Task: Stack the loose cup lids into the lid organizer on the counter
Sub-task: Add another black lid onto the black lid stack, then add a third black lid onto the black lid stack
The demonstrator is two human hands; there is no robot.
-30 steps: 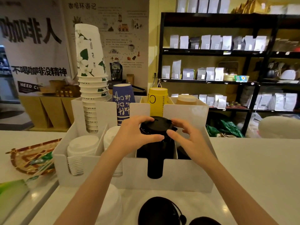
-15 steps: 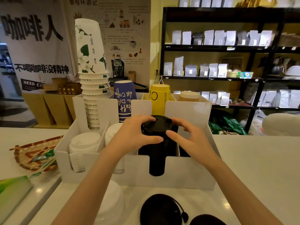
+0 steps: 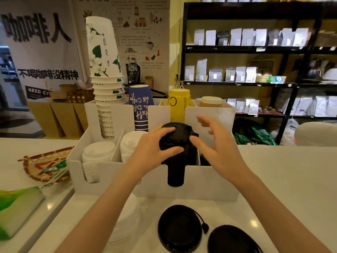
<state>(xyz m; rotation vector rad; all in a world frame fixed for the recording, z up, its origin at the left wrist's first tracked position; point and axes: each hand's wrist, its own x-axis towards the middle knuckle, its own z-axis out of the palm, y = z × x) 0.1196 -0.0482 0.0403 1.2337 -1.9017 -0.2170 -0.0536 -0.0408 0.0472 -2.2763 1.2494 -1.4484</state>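
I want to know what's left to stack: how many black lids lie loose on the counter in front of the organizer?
2. One black lid lies just before the organizer; a second black lid sits to its right, cut off by the frame edge. More may lie out of view.

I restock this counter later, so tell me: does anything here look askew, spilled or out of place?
Nothing is spilled or broken. The tall stack of white floral cups leans left at the top. Two loose black lids and a pile of white lids lie on the counter outside the organizer. The black lid stack under the left hand stands upright.
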